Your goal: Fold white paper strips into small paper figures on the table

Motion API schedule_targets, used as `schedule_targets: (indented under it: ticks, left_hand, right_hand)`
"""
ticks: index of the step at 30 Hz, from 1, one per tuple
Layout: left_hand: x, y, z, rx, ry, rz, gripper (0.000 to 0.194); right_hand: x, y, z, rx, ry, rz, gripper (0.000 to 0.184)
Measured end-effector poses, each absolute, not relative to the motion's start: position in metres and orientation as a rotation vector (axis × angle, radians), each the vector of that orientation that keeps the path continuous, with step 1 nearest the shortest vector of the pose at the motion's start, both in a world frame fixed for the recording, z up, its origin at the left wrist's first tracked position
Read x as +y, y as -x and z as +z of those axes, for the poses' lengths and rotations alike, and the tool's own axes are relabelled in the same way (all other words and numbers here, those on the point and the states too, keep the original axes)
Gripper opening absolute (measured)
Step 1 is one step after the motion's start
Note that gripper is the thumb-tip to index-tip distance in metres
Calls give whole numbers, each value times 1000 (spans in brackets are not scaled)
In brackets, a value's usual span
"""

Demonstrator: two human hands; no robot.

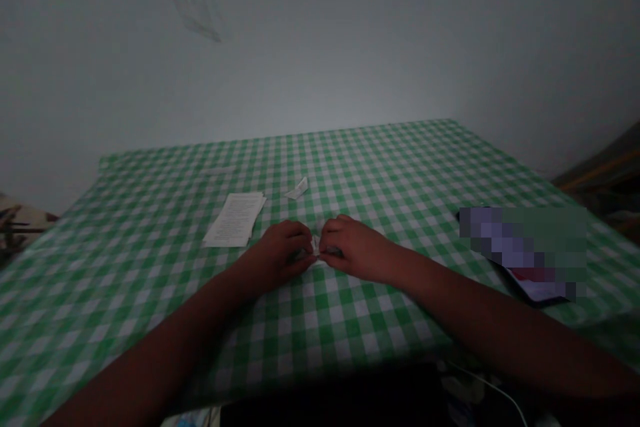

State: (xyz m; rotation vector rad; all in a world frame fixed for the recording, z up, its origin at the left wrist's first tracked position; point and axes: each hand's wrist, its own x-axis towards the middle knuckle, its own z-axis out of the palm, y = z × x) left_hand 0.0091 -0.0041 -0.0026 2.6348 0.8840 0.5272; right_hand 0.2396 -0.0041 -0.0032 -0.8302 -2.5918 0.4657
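My left hand (285, 250) and my right hand (353, 247) meet at the middle of the table, fingertips close together. Between them is a small piece of white paper (316, 248), pinched from both sides; most of it is hidden behind my fingers. To the left of my left hand lies a stack of printed paper sheets (235, 220). Beyond my hands rests a small folded piece of paper (298, 189).
A green and white checked cloth (350, 320) covers the table. On the right lies a dark-edged phone or tablet (537, 290), partly blurred out. The pale wall (320, 60) rises behind the table's far edge. A thin white cable (493, 383) hangs below the near edge.
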Motion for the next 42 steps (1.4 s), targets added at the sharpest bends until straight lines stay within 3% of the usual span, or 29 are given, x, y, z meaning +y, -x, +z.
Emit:
schedule_targets:
  ticks: [42]
  left_hand:
    - [-4, -3, -4, 883, -2631, 429, 14]
  right_hand:
    - [-10, -234, -1, -2625, 862, 411, 16]
